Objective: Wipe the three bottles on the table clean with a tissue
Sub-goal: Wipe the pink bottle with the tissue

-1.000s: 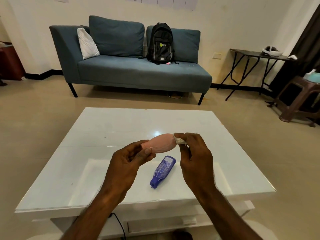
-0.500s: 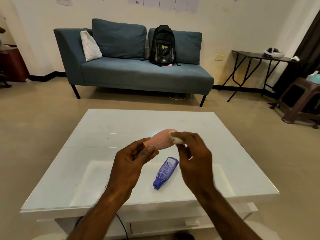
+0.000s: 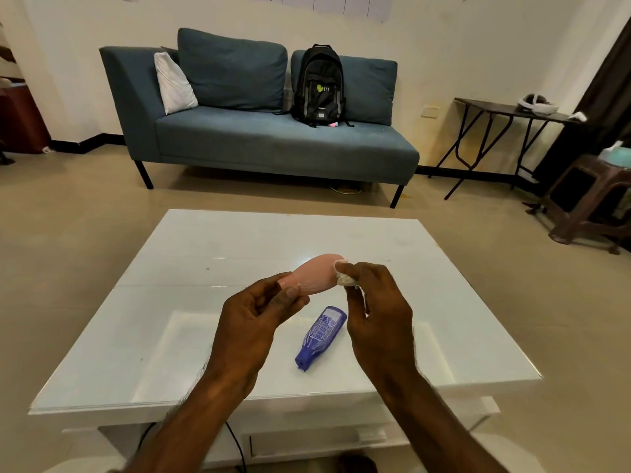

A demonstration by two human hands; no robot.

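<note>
A pink bottle (image 3: 316,274) hangs on its side above the white table (image 3: 191,268). My left hand (image 3: 252,319) grips it by its cap end. My right hand (image 3: 375,312) pinches a small crumpled white tissue (image 3: 344,276) and presses it against the bottle's wide end. Below my hands a blue bottle (image 3: 319,337) lies flat on the table, its cap pointing toward me. No third bottle shows in this view.
A blue sofa (image 3: 259,138) with a black backpack (image 3: 319,85) stands behind the table. A dark folding table (image 3: 505,110) and a brown stool (image 3: 594,196) are at the right. A black cable (image 3: 235,445) hangs under the table's near edge.
My right hand has slid the tissue from the bottle's tip back onto its side near the wide end. My left hand keeps its hold; the blue bottle lies still.
</note>
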